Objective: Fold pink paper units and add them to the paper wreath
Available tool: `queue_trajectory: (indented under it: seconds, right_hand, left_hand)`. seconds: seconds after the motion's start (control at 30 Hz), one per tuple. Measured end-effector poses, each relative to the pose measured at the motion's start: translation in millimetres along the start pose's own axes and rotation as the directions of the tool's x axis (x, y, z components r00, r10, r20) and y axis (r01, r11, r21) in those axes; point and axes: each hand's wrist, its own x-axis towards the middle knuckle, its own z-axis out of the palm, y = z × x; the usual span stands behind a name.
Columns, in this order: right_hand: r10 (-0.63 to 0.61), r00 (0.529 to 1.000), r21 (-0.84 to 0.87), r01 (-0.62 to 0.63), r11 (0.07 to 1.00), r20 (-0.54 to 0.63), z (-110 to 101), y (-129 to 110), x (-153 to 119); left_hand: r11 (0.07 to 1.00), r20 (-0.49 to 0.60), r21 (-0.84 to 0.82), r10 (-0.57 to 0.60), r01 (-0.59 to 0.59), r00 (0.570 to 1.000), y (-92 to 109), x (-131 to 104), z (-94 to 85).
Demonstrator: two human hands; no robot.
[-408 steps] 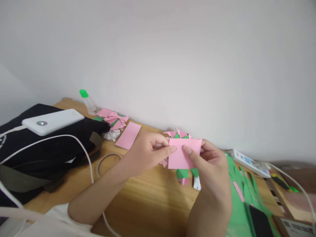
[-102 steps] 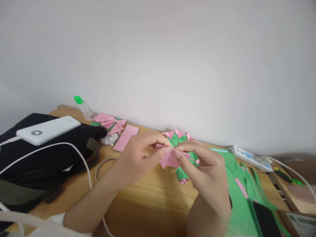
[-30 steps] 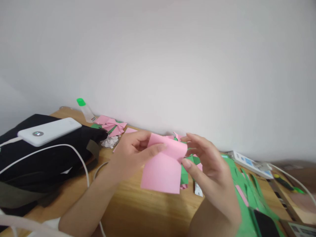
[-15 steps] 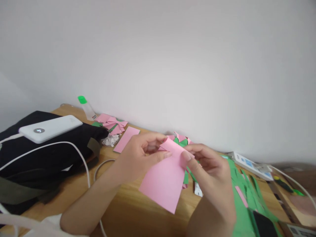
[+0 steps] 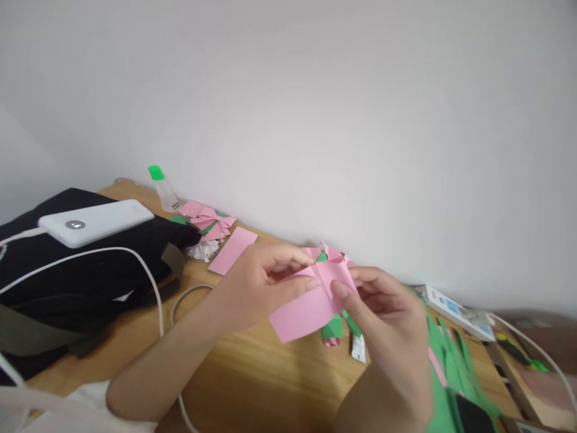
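Note:
A pink sheet of paper [image 5: 303,314] with a crease across it is held above the wooden table between my two hands. My left hand [image 5: 265,282] pinches its left part, thumb on the near face and fingers behind. At the right, my right hand [image 5: 383,313] grips the folded part, with its thumb pressed on the paper near the crease. Behind the paper, pink and green folded paper pieces [image 5: 332,328] show only in part. A small white tube or packet [image 5: 359,349] lies beside them.
At left, a white power bank [image 5: 97,222] with a cable rests on black cloth [image 5: 90,270]. A green-capped glue bottle [image 5: 164,189], folded papers [image 5: 211,219] and a pink rectangle [image 5: 233,249] sit near the wall. Green paper strips [image 5: 451,361] and a power strip [image 5: 455,310] lie right.
The pink sheet has been turned and tilted between my hands, so its lower end now points left and the crease shows. Both hands keep their hold. The view has shifted slightly.

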Motion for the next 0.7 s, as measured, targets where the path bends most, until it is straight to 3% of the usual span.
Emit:
queue_trajectory:
  seconds: [0.4, 0.5, 0.7]
  right_hand:
    - [-0.125, 0.980, -0.145, 0.148, 0.978, 0.153, -5.2, -11.3, -2.5]
    - [-0.178, 0.974, -0.171, 0.201, 0.965, 0.136, -5.2, -12.3, -3.9]
    - [-0.207, 0.974, -0.206, 0.221, 0.953, 0.087, -5.0, -12.1, -8.9]
  left_hand:
    - [0.980, -0.036, 0.181, 0.095, -0.087, 0.995, 8.5, -1.6, 2.0]
    - [0.959, -0.008, 0.266, 0.108, -0.102, 0.994, 9.9, -6.0, 1.6]
    - [0.949, 0.012, 0.275, 0.154, -0.152, 0.988, 9.7, -11.0, -0.1]
